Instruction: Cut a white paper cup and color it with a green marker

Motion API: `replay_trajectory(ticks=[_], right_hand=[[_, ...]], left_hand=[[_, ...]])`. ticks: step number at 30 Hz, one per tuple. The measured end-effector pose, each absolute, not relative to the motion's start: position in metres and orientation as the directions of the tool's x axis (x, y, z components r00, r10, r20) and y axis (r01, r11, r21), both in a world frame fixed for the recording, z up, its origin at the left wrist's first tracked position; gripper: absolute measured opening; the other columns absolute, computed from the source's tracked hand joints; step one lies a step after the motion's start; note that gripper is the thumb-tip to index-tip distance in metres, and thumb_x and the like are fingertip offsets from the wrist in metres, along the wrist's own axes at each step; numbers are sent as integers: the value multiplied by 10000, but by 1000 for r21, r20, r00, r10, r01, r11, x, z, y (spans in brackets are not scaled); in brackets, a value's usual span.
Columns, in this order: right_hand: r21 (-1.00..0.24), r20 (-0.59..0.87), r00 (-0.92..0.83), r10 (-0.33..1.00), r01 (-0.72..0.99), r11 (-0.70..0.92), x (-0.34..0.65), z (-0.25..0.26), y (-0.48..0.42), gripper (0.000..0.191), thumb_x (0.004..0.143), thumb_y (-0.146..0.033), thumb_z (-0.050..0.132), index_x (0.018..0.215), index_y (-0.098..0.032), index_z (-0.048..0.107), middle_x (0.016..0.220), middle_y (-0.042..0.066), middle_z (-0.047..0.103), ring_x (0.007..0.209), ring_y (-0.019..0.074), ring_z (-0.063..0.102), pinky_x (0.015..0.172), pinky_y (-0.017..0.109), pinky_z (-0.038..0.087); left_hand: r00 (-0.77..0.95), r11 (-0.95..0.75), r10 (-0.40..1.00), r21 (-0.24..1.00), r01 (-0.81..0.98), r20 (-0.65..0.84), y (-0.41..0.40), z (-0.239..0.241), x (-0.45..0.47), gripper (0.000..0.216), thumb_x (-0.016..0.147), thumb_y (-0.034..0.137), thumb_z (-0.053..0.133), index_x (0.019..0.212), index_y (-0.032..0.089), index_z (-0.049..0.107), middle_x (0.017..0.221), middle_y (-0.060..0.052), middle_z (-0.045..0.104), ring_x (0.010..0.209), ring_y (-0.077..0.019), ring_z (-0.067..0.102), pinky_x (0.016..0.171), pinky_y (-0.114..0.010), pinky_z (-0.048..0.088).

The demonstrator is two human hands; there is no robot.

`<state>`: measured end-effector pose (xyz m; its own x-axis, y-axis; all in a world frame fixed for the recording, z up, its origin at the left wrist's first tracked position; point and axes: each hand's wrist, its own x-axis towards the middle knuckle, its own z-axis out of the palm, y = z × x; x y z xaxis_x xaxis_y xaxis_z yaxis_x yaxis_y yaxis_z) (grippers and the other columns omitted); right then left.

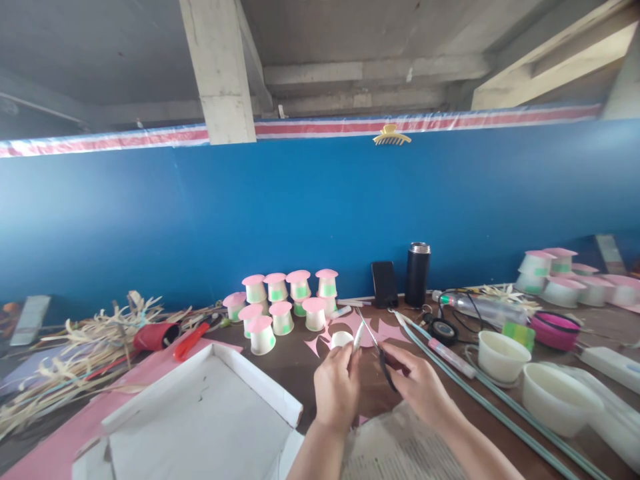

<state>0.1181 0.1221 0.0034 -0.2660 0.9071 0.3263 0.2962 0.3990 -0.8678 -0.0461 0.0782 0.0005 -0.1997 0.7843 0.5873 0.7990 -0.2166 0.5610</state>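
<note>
My right hand (419, 381) grips black-handled scissors (384, 368), their blades pointing up and left and looking slightly parted. Close beside them, my left hand (336, 388) pinches a slim white piece (359, 335), possibly a tube; its exact kind is unclear. Just beyond my left fingers is a small white cup (341, 339), partly hidden; whether the hand touches it I cannot tell. Pink paper scraps (387, 331) lie on the table beyond both hands. Behind stand several upturned white cups with pink discs on top (263, 337), some stacked.
A white tray-like box lid (210, 427) fills the front left, beside straw-like strips (80, 363) and a red cup (156, 337). A phone (385, 283) and black flask (418, 277) stand by the blue partition (320, 207). Pale rods (505, 407) and white bowls (560, 399) lie right.
</note>
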Motion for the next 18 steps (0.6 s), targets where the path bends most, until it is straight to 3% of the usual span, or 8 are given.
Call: replay_trajectory(ticks=[8, 18], right_hand=[[-824, 387, -266, 883, 329, 461, 118, 1, 123, 394, 791, -320, 608, 1160, -205, 685, 1124, 85, 717, 1017, 266, 665, 800, 317, 541], [-761, 431, -299, 852, 388, 520, 121, -8, 127, 406, 838, -276, 549, 1232, -231, 633, 1140, 65, 697, 1081, 239, 629, 854, 305, 508]], left_hand=[[-216, -210, 807, 609, 765, 550, 78, 0, -45, 253, 955, 303, 422, 950, 240, 667, 833, -22, 664, 749, -167, 614, 651, -243, 382], [-209, -225, 848, 687, 691, 487, 78, 2, -45, 283, 951, 343, 398, 849, 228, 635, 804, -20, 669, 743, -176, 605, 659, -240, 372]])
